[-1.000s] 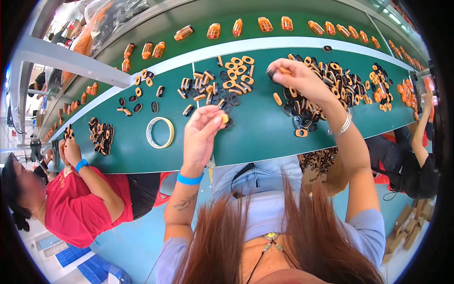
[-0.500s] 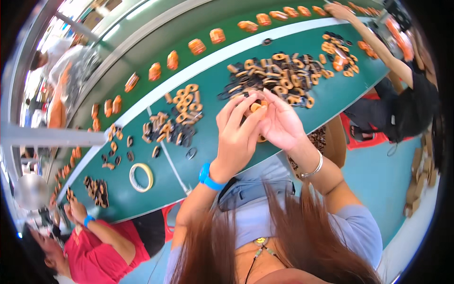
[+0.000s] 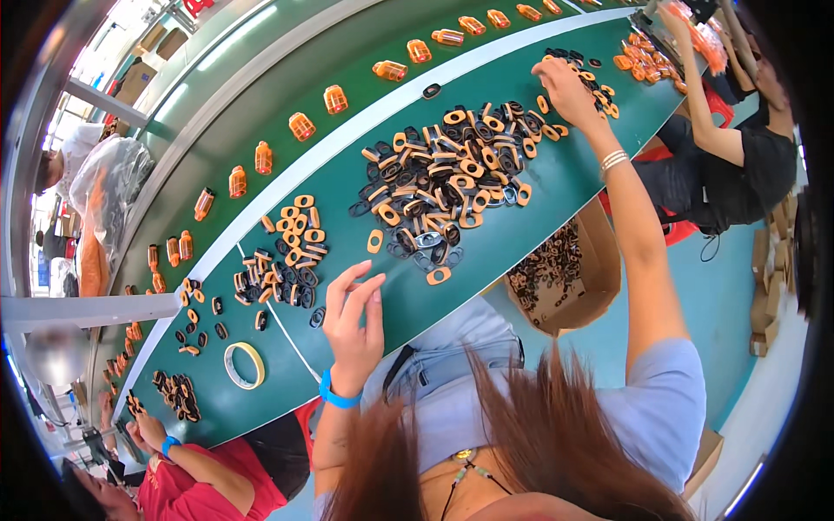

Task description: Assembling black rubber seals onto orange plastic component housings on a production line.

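My left hand (image 3: pixel 354 319) is raised over the front edge of the green table, fingers apart and holding nothing. Close to its fingertips lies a large heap of small oval rings (image 3: pixel 447 174), black and tan, several stacked or on edge. My right hand (image 3: pixel 569 91) reaches far to the right, over a smaller pile of the same rings (image 3: pixel 599 87). Its fingers are stretched out, and I see nothing held in them; the palm side is hidden. To the left of the big heap is another group of black and tan rings (image 3: pixel 291 260).
Orange wrapped bundles (image 3: pixel 301 127) line a green belt (image 3: pixel 278 104) behind a white rail. A tape roll (image 3: pixel 244 365) lies at left. Below the table's edge stands a cardboard box (image 3: pixel 591 286) of small dark pieces. Co-workers sit at left (image 3: pixel 208 478) and right (image 3: pixel 738 174).
My hands were together over the table around a black and orange piece. They have parted: the right went far right to the smaller pile, the left drew back leftward. My view has shifted.
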A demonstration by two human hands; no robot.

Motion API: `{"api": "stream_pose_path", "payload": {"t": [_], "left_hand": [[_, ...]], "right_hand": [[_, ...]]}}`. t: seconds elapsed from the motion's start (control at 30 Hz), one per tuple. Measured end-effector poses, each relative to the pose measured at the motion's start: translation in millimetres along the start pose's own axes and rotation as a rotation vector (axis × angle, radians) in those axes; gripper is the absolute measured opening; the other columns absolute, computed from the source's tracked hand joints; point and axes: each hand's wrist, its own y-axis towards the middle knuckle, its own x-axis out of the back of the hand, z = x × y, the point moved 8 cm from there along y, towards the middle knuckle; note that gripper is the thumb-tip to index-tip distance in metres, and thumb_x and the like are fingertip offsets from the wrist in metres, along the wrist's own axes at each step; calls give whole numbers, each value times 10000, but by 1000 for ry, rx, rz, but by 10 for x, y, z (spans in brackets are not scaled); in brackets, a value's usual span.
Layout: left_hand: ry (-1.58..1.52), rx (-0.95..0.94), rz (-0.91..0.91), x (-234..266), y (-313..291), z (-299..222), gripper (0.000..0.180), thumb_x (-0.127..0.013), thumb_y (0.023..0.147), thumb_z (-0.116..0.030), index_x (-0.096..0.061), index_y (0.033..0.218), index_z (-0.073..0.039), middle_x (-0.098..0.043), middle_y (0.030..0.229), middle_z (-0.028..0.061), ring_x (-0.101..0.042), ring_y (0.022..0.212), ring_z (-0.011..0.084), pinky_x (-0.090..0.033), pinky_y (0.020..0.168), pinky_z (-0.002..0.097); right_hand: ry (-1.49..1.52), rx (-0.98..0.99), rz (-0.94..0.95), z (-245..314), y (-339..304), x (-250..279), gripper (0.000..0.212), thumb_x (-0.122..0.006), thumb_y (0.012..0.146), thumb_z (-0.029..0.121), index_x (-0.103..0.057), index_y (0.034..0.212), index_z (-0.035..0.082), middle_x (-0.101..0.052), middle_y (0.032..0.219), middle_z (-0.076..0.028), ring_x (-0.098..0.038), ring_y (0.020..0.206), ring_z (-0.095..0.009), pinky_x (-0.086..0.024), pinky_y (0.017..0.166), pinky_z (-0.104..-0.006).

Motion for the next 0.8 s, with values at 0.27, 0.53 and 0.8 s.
{"api": "stream_pose_path", "payload": {"t": [0.27,0.53,0.8], "left_hand": [[3,51,20,143,-94,91,155,-585,864,54,-671,985,5,-621,1111,161,-626,943,267,-510,782,323],[-10,112,-17,287,-209,207,139,-584,870,43,-664,979,10,-641,1058,156,-629,952,281,-503,815,347],[-29,152,-32,386,-393,286,136,-569,888,24,-655,992,16,-642,1060,152,-618,964,250,-482,840,327]], "right_hand": [[-294,80,68,-113,-18,4,271,-648,865,195,-652,1116,92,-646,1141,-102,-614,1013,-279,-479,877,-388],[9,-119,71,377,-382,-105,237,-562,952,205,-676,1045,18,-636,1118,-118,-613,1035,-226,-462,915,-324],[415,-373,58,423,-262,-360,264,-638,902,272,-714,1012,44,-686,1030,-72,-635,973,-202,-478,873,-326]]}}
